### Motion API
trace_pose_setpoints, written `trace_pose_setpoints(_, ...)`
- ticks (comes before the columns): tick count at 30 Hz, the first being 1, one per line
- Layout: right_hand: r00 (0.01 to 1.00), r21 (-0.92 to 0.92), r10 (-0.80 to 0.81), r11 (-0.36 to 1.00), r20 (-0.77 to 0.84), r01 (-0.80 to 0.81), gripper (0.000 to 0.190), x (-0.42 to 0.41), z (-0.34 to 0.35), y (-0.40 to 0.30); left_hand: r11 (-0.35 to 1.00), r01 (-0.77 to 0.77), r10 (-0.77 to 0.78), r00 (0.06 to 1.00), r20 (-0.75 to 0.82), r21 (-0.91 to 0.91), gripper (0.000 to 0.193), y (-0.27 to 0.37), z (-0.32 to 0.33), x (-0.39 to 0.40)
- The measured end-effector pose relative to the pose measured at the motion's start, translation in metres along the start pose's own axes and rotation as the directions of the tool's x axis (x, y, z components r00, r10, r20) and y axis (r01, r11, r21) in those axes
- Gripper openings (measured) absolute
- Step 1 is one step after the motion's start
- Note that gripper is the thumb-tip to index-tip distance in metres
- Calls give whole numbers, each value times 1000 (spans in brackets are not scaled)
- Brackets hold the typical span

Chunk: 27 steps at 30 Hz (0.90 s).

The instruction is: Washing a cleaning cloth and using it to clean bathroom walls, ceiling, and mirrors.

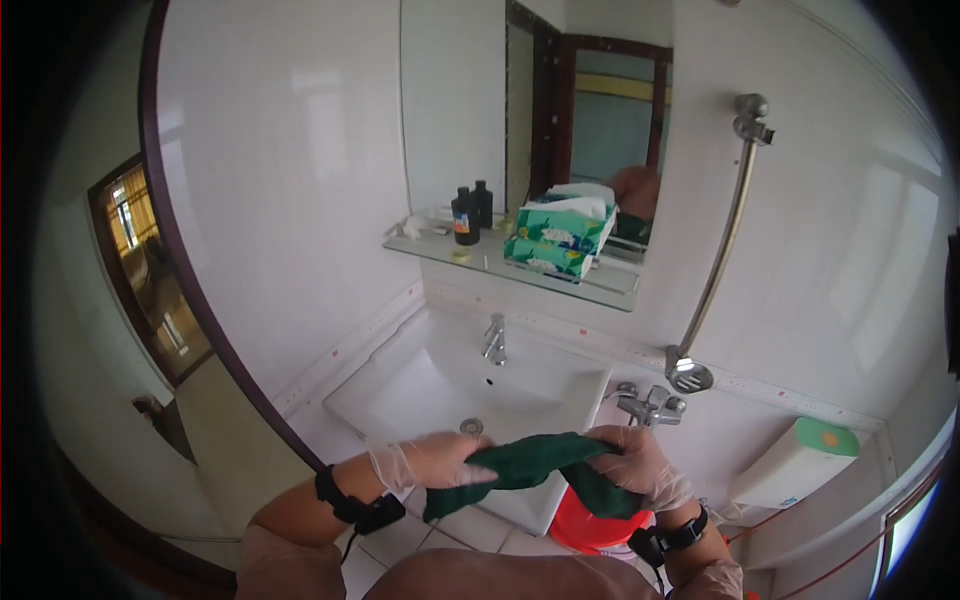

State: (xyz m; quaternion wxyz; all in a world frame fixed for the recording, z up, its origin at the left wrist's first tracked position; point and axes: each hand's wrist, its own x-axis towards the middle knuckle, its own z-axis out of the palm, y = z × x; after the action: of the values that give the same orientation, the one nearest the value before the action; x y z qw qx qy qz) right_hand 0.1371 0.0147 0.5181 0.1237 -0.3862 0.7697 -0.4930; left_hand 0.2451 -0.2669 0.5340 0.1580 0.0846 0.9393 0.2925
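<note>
A dark green cloth [536, 461] is stretched between my two hands over the front rim of a white ceramic washbasin [397, 390]. My left hand [450, 461], in a clear disposable glove, grips one end, and a loose flap hangs below it. The other end is bunched in my right hand [634, 461], gloved the same way, with a fold drooping underneath. Beyond the cloth, a chrome faucet [495, 341] rises from the back of the basin. The round drain [471, 427] shows just past my left hand.
Above the basin, a glass shelf [450, 253] holds a dark bottle [466, 217] and green tissue boxes [555, 232] before a mirror [457, 97]. A shower mixer [652, 406] and slide rail [720, 262] are on the right wall. Below my right hand sits a red bucket [592, 529].
</note>
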Motion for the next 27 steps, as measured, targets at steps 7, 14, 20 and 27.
trace_pose_setpoints(7, 984, -177, 98, 982, 147, -71, 23, 72, 21, 3, 906, -101, 210, 950, -230, 410, 48, -68, -31, 26)
trace_pose_setpoints(14, 998, -158, -51, 986, 45, 58, 33, 150, 74, -9, 611, -25, 48, 999, 5, -791, 42, -131, -113, 7)
trace_pose_setpoints(20, 934, 22, 244, 969, -261, -247, 32, 174, 103, -12, 184, -764, -50, 621, -782, -618, 49, -113, -244, 7)
trace_pose_setpoints(27, 873, -74, 309, 930, -376, -361, 28, 128, 92, -7, 608, 88, 769, -314, -557, 789, 49, -108, -498, 113)
